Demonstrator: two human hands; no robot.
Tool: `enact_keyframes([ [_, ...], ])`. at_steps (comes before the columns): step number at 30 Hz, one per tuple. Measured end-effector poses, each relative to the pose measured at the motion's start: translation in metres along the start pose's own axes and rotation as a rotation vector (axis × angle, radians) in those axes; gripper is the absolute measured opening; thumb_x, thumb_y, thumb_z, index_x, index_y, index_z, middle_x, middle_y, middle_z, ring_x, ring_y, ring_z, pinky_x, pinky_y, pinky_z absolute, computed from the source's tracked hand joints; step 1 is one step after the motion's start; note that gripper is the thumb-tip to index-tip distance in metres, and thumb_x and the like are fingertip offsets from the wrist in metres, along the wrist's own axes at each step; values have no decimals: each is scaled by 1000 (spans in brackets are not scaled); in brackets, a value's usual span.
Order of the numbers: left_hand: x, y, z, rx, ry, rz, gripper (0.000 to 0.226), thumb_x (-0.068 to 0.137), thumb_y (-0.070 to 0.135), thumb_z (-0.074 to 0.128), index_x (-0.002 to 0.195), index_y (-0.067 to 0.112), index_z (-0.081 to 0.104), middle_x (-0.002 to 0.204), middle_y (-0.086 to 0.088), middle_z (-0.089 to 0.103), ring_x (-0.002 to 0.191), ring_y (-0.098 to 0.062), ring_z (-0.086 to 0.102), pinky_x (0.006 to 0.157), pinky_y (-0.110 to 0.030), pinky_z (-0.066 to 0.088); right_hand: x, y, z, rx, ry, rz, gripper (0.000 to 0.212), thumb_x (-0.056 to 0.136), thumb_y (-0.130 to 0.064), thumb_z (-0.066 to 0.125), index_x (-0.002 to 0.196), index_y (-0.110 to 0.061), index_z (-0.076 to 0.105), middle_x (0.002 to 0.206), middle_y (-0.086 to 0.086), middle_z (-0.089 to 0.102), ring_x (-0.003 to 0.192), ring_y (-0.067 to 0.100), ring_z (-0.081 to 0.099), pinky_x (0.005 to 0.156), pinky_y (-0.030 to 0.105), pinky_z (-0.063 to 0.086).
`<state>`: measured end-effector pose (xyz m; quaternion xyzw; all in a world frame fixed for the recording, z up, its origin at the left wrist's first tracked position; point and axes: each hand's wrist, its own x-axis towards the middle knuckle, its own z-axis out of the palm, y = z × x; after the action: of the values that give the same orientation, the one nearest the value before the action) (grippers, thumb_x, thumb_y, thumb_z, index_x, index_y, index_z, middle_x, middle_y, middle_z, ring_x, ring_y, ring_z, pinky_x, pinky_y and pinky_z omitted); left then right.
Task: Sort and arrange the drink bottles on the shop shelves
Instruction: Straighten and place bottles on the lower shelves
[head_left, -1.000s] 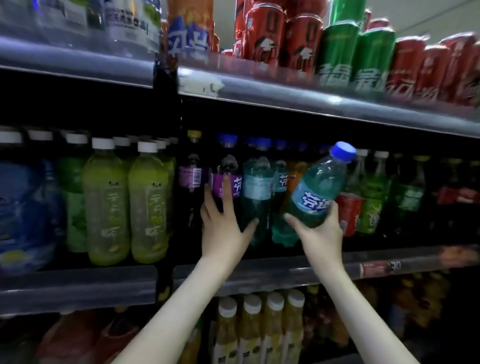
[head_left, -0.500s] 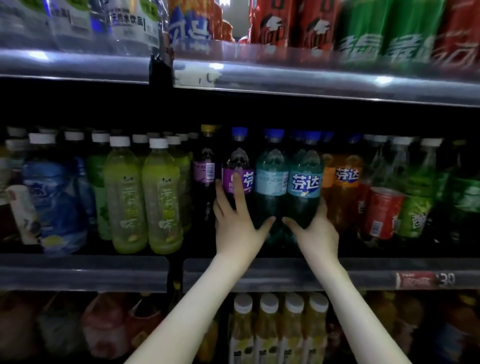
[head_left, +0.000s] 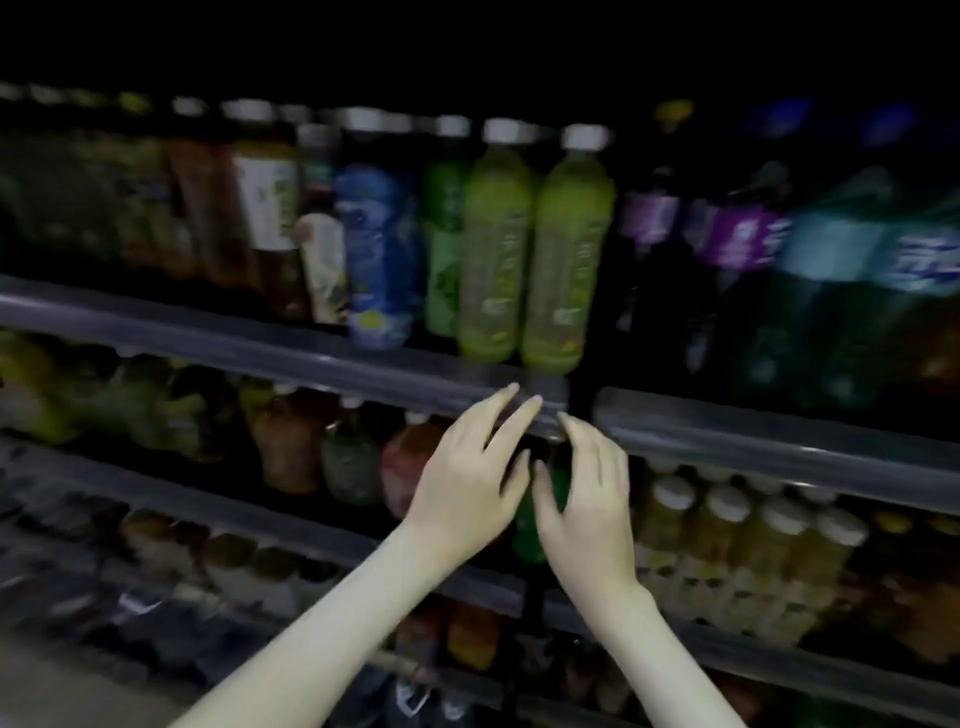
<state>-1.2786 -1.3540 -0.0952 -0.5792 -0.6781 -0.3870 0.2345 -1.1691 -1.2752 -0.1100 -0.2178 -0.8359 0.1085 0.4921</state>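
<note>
While the left grip and right grip hover slack and empty just below the shelf rail | green bottle stands under that rail, between them, contact unclear | risk: a hurried reach clips the yellow-green bottles above the rail and topples them.

Bottle labels are blurred unreadable; the green bottle is mostly hidden behind the right hand.
</note>
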Motion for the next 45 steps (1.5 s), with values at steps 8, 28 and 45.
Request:
enact_keyframes([
  [8, -156, -156, -124, 187, -148, -417, 45, 92, 23, 54, 134, 7, 54, 133, -13, 56, 121, -27, 54, 101, -30, 40, -61, -157, 177, 204, -479, -39, 41, 93, -13, 59, 132, -4, 51, 129, 9, 56, 122, 17, 41, 107, 28, 33],
  [28, -407, -509, -368, 396, -237, -1405, 54, 95, 19, 50, 146, 13, 33, 141, -11, 42, 128, -31, 41, 100, -38, 37, -129, -469, 606, 366, -1315, -428, 47, 98, -15, 49, 143, -9, 37, 142, 9, 43, 135, 25, 34, 108, 33, 30],
  [45, -525, -845, -553, 377, -216, -1745, 54, 93, 17, 50, 145, 13, 35, 138, -13, 43, 125, -31, 43, 100, -38, 39, -145, -733, 957, 245, -1616, -510, 47, 95, -12, 49, 141, -10, 38, 138, 12, 44, 130, 28, 39, 105, 38, 35],
])
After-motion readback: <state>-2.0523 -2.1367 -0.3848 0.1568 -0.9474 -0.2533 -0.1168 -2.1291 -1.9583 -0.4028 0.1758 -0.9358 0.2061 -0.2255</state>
